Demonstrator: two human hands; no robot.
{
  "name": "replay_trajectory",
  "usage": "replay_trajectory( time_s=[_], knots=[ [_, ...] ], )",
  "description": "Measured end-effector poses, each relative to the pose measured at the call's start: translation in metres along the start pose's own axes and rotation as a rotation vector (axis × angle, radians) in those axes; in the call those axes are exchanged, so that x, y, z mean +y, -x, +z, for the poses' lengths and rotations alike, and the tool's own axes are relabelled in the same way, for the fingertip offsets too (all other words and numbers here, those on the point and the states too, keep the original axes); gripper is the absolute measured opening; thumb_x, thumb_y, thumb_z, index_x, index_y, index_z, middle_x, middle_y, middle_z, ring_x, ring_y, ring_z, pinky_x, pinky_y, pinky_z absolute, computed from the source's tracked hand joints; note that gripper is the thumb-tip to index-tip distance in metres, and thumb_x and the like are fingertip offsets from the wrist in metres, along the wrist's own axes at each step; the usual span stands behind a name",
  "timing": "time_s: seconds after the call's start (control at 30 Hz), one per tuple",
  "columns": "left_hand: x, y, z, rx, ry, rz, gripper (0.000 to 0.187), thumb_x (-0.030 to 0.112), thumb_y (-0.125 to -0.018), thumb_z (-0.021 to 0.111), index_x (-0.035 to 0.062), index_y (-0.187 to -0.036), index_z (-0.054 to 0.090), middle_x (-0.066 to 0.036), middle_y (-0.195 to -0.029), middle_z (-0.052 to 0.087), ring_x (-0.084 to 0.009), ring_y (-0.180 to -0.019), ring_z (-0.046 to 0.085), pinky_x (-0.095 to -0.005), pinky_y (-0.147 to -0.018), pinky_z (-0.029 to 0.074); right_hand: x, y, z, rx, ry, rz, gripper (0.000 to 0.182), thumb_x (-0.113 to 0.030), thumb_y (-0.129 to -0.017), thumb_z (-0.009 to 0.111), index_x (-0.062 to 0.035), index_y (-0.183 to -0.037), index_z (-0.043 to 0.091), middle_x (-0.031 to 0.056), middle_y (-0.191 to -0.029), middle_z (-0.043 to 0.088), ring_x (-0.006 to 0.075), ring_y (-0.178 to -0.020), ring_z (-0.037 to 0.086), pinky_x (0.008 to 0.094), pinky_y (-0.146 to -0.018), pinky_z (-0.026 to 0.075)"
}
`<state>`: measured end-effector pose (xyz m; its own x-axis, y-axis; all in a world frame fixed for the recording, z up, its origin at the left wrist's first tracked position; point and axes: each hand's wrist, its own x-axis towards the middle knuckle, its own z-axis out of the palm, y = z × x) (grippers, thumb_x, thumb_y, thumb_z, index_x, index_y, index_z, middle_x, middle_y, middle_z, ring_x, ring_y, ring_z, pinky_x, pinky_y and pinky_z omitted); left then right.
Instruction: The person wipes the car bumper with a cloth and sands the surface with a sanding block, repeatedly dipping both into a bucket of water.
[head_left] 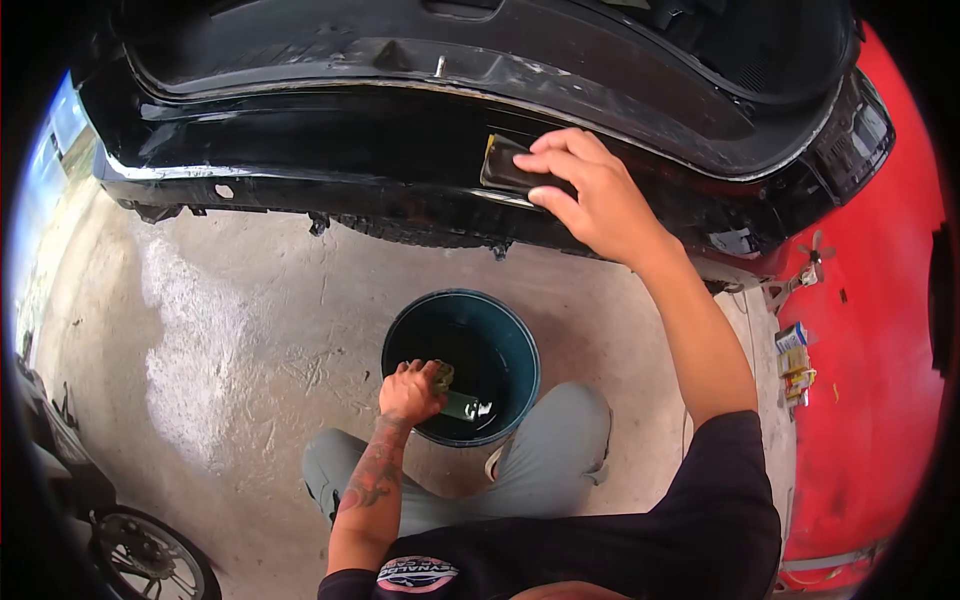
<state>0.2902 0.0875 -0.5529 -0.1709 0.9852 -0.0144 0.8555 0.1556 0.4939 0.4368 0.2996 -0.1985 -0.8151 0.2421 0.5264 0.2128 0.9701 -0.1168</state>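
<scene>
My right hand [598,200] grips a dark sanding block [505,166] with a yellow edge, fingers on its top and thumb at its near side. The block lies against the glossy black panel [330,130] at the rear end of a car. Lower down, my left hand [408,390] is closed around a wet, yellowish-green sponge [443,376] just inside the near left rim of a dark green bucket [530,340]. Water in the bucket reflects light. A pale green piece [459,405] shows in the water beside the left hand.
The bucket stands on a worn concrete floor [290,300] between my legs. A red car body [870,330] borders the right side, with small packets [795,365] by it. At lower left is a motorcycle wheel [150,560]. The panel's lower edge is ragged.
</scene>
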Motion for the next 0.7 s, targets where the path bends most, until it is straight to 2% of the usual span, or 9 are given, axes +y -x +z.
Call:
replay_trajectory(
  time_s=[0.23,0.33,0.43,0.53,0.7],
  knots=[
    [0.001,0.000,-0.001,0.001,0.013,0.002,0.064,0.031,-0.070,0.082,0.0171,-0.131,0.066,-0.009,-0.120,0.070,-0.0341,-0.112,0.067,-0.0468,-0.092,0.059,0.009,-0.024,0.016,0.048,0.008,-0.039,0.030,-0.008,-0.087,0.078,-0.0052,-0.117,0.076,0.0132,-0.117,0.066,0.0356,-0.112,0.062,0.0444,-0.100,0.051],
    [0.001,0.000,0.000,0.010,0.018,0.003,0.064,0.031,-0.071,0.081,0.0165,-0.131,0.066,-0.010,-0.120,0.070,-0.0339,-0.112,0.067,-0.0465,-0.092,0.059,0.000,-0.013,0.010,-0.002,0.056,-0.055,0.033,-0.011,-0.090,0.075,-0.0060,-0.123,0.074,0.0137,-0.125,0.065,0.0340,-0.119,0.061,0.0417,-0.103,0.049],
    [0.002,0.000,-0.001,0.009,0.016,0.002,0.063,0.031,-0.071,0.081,0.0167,-0.131,0.066,-0.010,-0.120,0.069,-0.0339,-0.112,0.067,-0.0466,-0.091,0.059,-0.009,-0.008,0.010,0.000,-0.030,-0.040,0.029,-0.009,-0.087,0.077,-0.0050,-0.116,0.076,0.0132,-0.117,0.066,0.0361,-0.112,0.062,0.0447,-0.101,0.051],
    [0.002,0.000,-0.003,-0.022,0.009,-0.005,0.063,0.032,-0.072,0.081,0.0171,-0.132,0.066,-0.010,-0.121,0.069,-0.0342,-0.112,0.067,-0.0470,-0.091,0.059,0.002,-0.027,0.020,0.037,0.025,-0.116,0.029,-0.010,-0.088,0.077,-0.0050,-0.116,0.076,0.0133,-0.117,0.066,0.0362,-0.112,0.062,0.0447,-0.101,0.050],
    [0.002,0.001,-0.004,-0.012,0.011,0.004,0.063,0.033,-0.073,0.081,0.0172,-0.132,0.065,-0.010,-0.122,0.069,-0.0349,-0.114,0.067,-0.0471,-0.092,0.059,-0.006,-0.031,0.024,0.052,0.015,-0.085,0.029,-0.011,-0.087,0.078,-0.0052,-0.116,0.076,0.0134,-0.117,0.066,0.0361,-0.112,0.062,0.0448,-0.101,0.050]
  ],
)
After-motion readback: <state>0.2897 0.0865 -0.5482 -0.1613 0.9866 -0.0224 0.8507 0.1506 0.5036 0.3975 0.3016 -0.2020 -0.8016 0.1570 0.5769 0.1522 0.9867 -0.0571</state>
